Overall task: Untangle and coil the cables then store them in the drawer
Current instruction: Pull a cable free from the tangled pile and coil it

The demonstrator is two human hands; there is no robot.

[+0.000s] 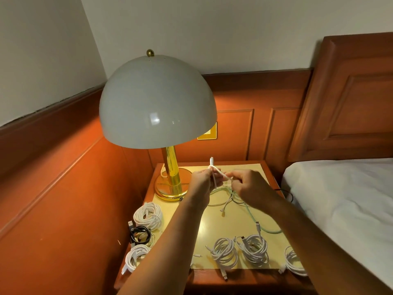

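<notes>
Wood-panelled walls enclose a bedside counter (212, 231) carrying a dome lamp (158, 103). Just in front of the lamp base, my left hand (201, 179) pinches a white cable (219, 174) below its upturned plug; my right hand (244, 184) pinches the same cable where it drops into the loose tangle (229, 199) on the counter.

Procedure, as I judge it: keep the left grip fixed as anchor, feed slack with the right, and draw the strand free of the tangle before winding.

Count: five white coiled cables (224, 252), two left of the lamp base toward me, three along the near edge; one black coiled cable (140, 233) between the left pair. The tangle holds white, pale green and dark strands. No drawer is in view.
</notes>
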